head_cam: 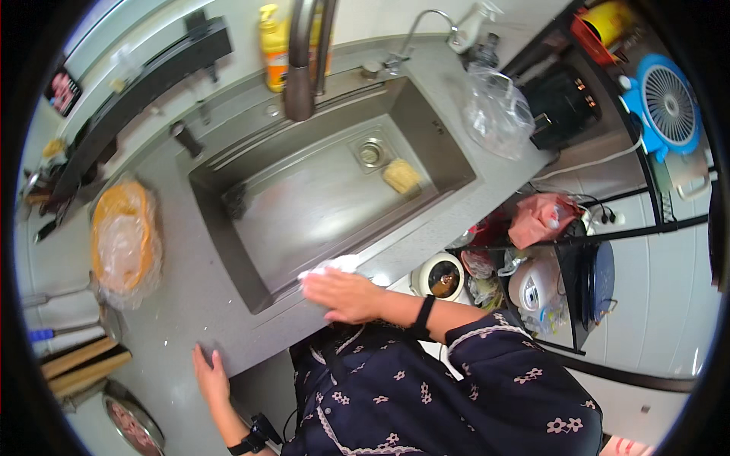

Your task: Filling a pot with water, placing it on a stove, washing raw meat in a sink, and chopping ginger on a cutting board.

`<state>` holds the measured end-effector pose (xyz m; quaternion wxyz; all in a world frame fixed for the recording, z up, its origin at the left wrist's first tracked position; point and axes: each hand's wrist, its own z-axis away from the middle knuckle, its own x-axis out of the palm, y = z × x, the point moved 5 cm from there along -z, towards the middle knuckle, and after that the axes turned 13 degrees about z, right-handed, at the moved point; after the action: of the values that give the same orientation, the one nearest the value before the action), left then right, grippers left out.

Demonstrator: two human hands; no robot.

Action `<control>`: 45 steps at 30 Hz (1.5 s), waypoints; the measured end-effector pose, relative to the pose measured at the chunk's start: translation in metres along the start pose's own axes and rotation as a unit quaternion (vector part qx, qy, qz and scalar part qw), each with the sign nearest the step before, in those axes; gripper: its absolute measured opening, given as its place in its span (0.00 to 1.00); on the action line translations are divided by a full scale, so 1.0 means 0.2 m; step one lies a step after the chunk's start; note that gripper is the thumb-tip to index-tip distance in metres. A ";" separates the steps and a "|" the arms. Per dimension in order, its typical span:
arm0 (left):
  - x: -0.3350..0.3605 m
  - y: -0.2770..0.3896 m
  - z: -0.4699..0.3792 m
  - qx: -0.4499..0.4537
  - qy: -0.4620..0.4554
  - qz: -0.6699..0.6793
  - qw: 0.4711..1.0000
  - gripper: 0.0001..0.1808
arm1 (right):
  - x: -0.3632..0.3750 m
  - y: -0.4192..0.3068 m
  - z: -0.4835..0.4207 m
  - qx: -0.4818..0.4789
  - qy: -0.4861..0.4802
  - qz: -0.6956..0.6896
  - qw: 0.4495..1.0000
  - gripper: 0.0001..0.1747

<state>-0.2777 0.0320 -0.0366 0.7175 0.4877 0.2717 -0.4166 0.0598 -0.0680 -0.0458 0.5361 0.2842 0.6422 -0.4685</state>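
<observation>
My right hand (345, 293) presses a white cloth or tissue (339, 263) flat on the counter strip at the sink's front rim. Part of the cloth is hidden under the palm. My left hand (212, 373) rests on the front edge of the grey countertop (188, 302), thumb apart from the fingers, holding nothing. Between the hands and the wall lies a steel sink (296, 211), its bottom wet and shiny. A yellow sponge (402, 176) sits in it close to the drain (370, 153). Small white specks dot the counter near my left hand.
A dark faucet (300, 94) overhangs the sink's back edge, beside a yellow pump bottle (275, 48). A plastic-wrapped orange basket (122, 239) stands left, above a metal bowl of meat (131, 422). Right are a clear plastic bag (496, 111) and a rack holding a blue fan (668, 105).
</observation>
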 end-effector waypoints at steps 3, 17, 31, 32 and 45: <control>0.01 0.08 0.01 0.031 0.007 0.007 0.999 0.28 | -0.11 0.30 0.34 0.199 -0.001 0.078 0.977 0.35; 0.21 0.58 -0.06 0.095 -0.016 0.060 0.994 0.28 | -0.29 1.41 1.31 0.696 0.112 0.175 0.688 0.35; 0.49 0.83 -0.02 0.049 -0.051 0.081 0.994 0.29 | -0.48 1.88 1.33 0.580 0.144 0.191 0.779 0.34; 0.52 0.88 -0.02 0.054 -0.056 0.079 0.994 0.29 | -0.47 1.84 1.35 0.561 0.158 0.183 0.792 0.32; 0.61 1.05 -0.05 0.061 -0.069 0.082 0.992 0.29 | -0.61 1.84 1.80 0.646 0.237 0.186 0.702 0.30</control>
<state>-0.0350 0.0370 -0.0390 0.7351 0.5211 0.1548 -0.4051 0.5637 -0.2293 -0.0337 0.1279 0.7761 0.2220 -0.5762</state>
